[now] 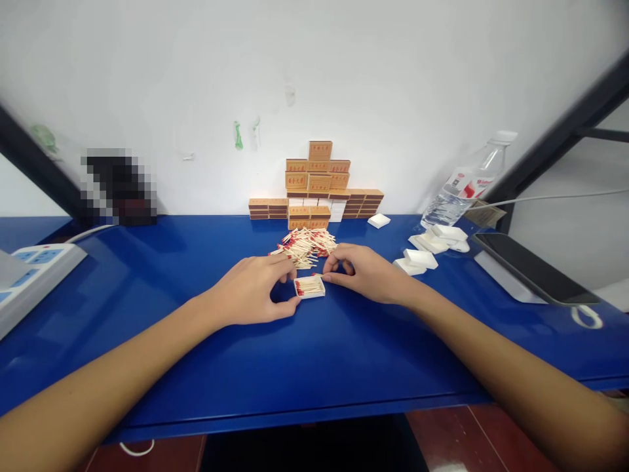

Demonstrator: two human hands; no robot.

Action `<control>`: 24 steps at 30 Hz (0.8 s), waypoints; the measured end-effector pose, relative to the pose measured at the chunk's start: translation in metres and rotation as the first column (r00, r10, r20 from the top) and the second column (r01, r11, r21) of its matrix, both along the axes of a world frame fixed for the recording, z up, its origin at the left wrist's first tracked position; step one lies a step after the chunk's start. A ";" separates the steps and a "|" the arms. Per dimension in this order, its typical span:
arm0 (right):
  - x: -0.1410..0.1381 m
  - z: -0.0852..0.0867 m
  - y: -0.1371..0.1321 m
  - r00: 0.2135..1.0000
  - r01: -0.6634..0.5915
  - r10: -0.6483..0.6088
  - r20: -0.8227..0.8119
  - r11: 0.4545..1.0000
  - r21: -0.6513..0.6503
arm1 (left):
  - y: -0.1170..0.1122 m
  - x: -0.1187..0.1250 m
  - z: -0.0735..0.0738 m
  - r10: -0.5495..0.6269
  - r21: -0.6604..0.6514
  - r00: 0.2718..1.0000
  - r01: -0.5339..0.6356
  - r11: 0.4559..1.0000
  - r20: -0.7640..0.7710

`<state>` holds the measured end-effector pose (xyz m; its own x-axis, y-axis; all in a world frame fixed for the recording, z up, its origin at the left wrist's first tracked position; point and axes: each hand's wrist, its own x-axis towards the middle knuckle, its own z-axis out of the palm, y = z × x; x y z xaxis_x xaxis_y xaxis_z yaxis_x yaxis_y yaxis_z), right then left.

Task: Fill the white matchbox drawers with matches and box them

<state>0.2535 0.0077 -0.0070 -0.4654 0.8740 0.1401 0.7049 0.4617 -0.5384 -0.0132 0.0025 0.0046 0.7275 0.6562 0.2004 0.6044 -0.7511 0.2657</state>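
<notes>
A white matchbox tray (312, 296) lies flat on the blue table, partly filled with red-tipped matches. My left hand (258, 288) grips its left end, thumb at the near corner and fingers at the far one. Over the tray's far right corner, my right hand (363, 272) pinches a single match (317, 275) between thumb and fingertips, its red head pointing left. Just beyond both hands spreads a loose pile of matches (304, 246), heads facing various ways.
Stacked orange matchboxes (319, 176) stand against the wall behind the pile. To the right are several white trays (420, 258), a leaning water bottle (462, 187) and a phone (535, 265) on a white stand. A power strip (44, 269) sits at the left edge.
</notes>
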 end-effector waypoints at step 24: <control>-0.020 0.003 -0.021 0.990 -0.139 0.137 0.026 0.982 0.126 | -0.002 0.000 0.000 0.008 -0.016 1.000 -0.008 1.000 -0.010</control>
<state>0.2331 -0.0129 -0.0040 -0.5839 0.7766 0.2366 0.6382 0.6192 -0.4576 -0.0132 0.0006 0.0048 0.7243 0.6650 0.1824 0.6129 -0.7420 0.2716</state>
